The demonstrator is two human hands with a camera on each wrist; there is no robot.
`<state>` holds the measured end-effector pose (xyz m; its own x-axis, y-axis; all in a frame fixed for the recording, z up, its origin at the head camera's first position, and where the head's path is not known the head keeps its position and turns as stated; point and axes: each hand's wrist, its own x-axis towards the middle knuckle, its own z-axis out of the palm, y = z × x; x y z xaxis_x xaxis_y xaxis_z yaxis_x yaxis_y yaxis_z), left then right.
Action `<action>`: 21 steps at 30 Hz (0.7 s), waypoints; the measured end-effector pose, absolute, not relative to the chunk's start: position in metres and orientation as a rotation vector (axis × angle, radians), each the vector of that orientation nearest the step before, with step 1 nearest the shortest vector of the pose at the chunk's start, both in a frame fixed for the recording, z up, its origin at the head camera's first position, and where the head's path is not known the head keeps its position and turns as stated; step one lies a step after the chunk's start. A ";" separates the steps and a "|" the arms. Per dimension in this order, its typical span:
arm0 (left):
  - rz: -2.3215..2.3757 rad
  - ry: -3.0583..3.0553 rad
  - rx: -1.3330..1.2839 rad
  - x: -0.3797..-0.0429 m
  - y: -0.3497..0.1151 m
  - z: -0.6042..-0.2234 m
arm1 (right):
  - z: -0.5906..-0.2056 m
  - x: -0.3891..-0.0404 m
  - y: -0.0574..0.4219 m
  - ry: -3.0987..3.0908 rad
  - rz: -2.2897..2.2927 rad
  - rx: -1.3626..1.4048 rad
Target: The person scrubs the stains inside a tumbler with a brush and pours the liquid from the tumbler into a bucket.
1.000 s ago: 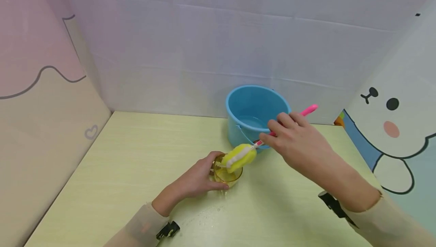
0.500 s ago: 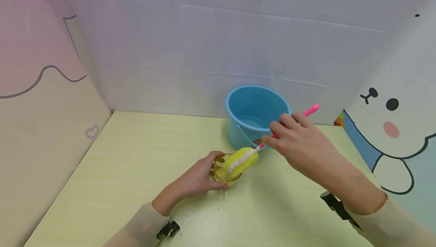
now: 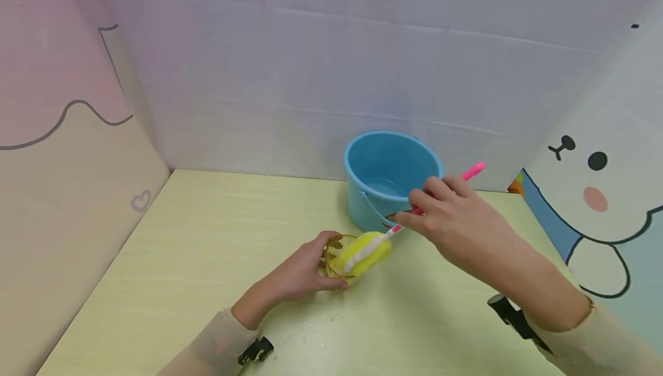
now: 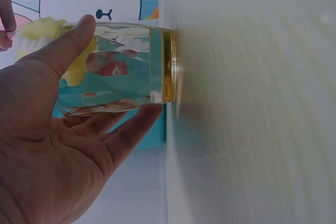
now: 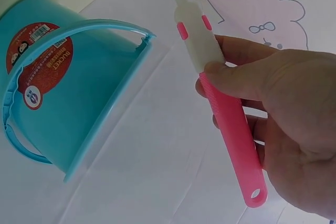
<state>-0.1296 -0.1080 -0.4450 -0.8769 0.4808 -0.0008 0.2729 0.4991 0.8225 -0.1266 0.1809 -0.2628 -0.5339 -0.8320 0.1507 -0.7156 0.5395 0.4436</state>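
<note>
A clear amber-tinted glass cup (image 4: 121, 66) stands upright on the table. My left hand (image 3: 300, 269) grips it from the left, thumb on the near side and fingers round the far side. In my right hand (image 3: 456, 220) I hold a sponge cup brush by its pink and white handle (image 5: 233, 135), pinched between thumb and fingers. The brush slants down to the left. Its yellow and white sponge head (image 3: 365, 252) sits at the mouth of the cup, partly inside it, as the left wrist view also shows.
A blue bucket (image 3: 357, 203) with a little water and a hanging handle stands behind the cup, near the back wall. Water drops lie on the pale wood-grain table (image 3: 217, 238) in front of the cup. Cartoon-printed panels (image 3: 595, 192) flank both sides.
The sponge head first shifts slightly up and right, then lowers toward the cup's mouth. My right hand moves a little right and down with it. The left hand and cup stay put.
</note>
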 end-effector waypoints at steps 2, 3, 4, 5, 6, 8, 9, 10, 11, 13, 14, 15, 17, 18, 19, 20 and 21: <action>1.320 2.513 0.644 -0.129 -0.108 -0.445 | -0.263 -0.127 0.180 -2.438 -0.466 1.279; 1.321 2.512 0.647 -0.129 -0.108 -0.444 | -0.264 -0.127 0.179 -2.439 -0.466 1.280; 1.324 2.510 0.649 -0.129 -0.108 -0.444 | -0.264 -0.127 0.179 -2.440 -0.464 1.280; 1.328 2.508 0.652 -0.129 -0.107 -0.444 | -0.265 -0.127 0.178 -2.440 -0.460 1.282; 1.329 2.508 0.655 -0.129 -0.107 -0.444 | -0.266 -0.127 0.178 -2.442 -0.456 1.283; 1.330 2.509 0.658 -0.129 -0.107 -0.444 | -0.267 -0.128 0.176 -2.442 -0.451 1.286; 1.331 2.510 0.658 -0.129 -0.107 -0.444 | -0.268 -0.128 0.176 -2.441 -0.451 1.286; 1.335 2.507 0.657 -0.129 -0.107 -0.444 | -0.268 -0.128 0.175 -2.439 -0.450 1.287; 1.338 2.504 0.655 -0.129 -0.107 -0.444 | -0.269 -0.128 0.175 -2.436 -0.450 1.288; 1.347 2.497 0.655 -0.130 -0.107 -0.445 | -0.271 -0.129 0.173 -2.428 -0.459 1.284; 1.351 2.493 0.656 -0.130 -0.107 -0.445 | -0.271 -0.129 0.173 -2.424 -0.464 1.281; 1.355 2.488 0.657 -0.130 -0.107 -0.445 | -0.272 -0.129 0.172 -2.421 -0.469 1.278; 1.360 2.484 0.660 -0.130 -0.107 -0.445 | -0.274 -0.131 0.171 -2.415 -0.474 1.271; 1.359 2.485 0.660 -0.130 -0.107 -0.445 | -0.275 -0.132 0.170 -2.411 -0.476 1.266; 1.358 2.487 0.659 -0.129 -0.107 -0.445 | -0.276 -0.133 0.169 -2.408 -0.473 1.261; 1.358 2.488 0.658 -0.129 -0.107 -0.445 | -0.277 -0.134 0.169 -2.407 -0.469 1.256; 1.358 2.489 0.656 -0.129 -0.108 -0.445 | -0.278 -0.134 0.169 -2.406 -0.465 1.251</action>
<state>-0.1294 -0.1075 -0.4452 -0.8733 0.4871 0.0115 0.2732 0.4701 0.8393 -0.1344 0.1687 -0.2783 -0.5271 -0.8295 0.1846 -0.7011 0.5473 0.4571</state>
